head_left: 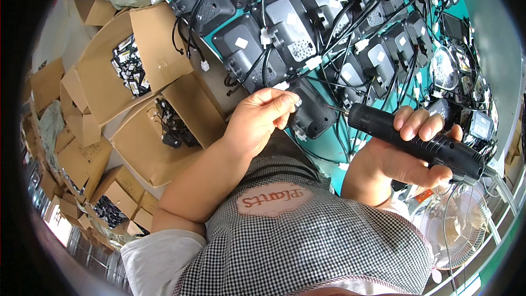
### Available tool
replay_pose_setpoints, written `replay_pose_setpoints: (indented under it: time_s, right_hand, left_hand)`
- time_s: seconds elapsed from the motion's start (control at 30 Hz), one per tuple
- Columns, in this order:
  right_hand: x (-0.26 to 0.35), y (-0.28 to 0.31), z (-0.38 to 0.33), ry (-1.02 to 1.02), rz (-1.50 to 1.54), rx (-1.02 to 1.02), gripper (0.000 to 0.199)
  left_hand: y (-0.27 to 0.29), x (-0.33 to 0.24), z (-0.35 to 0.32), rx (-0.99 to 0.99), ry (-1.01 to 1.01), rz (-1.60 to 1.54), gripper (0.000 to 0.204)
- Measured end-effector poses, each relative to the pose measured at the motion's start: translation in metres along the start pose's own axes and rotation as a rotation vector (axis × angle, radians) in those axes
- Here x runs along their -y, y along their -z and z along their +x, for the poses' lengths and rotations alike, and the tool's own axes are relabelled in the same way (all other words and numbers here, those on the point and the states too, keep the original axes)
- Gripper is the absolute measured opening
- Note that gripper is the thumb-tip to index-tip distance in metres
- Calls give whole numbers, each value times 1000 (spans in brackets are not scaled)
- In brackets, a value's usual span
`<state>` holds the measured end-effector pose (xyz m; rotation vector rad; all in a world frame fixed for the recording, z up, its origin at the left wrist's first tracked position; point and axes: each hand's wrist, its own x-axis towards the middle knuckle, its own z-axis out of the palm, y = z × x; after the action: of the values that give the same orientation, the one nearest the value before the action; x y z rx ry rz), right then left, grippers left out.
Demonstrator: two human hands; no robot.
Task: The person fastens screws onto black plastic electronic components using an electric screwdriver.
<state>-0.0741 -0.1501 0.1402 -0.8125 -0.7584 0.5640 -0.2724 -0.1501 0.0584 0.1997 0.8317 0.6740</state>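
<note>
My right hand (402, 159) grips a black corded electric screwdriver (394, 126). Its thin metal bit points left, toward my other hand. In a pinch, the fingers of my left hand (263, 112) are closed at the table's near edge. A small shiny bit shows at those fingertips, too small to name. Just beyond and below them lies a black plastic housing (313, 111), partly covered by the hand. Farther off, several similar black housings (287, 24) lie in rows with black cables and white connectors (313, 63) across them.
A teal mat (216, 46) covers the table. Open cardboard boxes (159, 49) with small black parts stand on the left. More electronic parts and a small screen unit (481, 126) crowd the right side. A fan (455, 230) stands at the lower right.
</note>
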Motion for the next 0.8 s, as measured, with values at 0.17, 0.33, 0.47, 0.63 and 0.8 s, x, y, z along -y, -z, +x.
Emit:
replay_pose_setpoints:
  time_s: [0.17, 0.33, 0.47, 0.63, 0.8]
  right_hand:
    - [5, -2, 8, 3, 46, -48, 64]
    - [9, -8, 16, -46, 193, -37, 61]
    - [9, 1, 21, -58, 277, -10, 64]
    - [11, 11, 33, -80, 340, 50, 58]
    - [11, 22, 43, -75, 359, 32, 58]
  left_hand:
    - [-36, -14, 1, -92, 176, 104, 15]
    - [-52, -9, -3, -18, 129, 200, 12]
    - [-65, -7, -2, 65, 11, 200, 13]
    - [-74, -1, 9, 118, -98, 280, 13]
    - [-86, -5, 18, 131, -129, 460, 16]
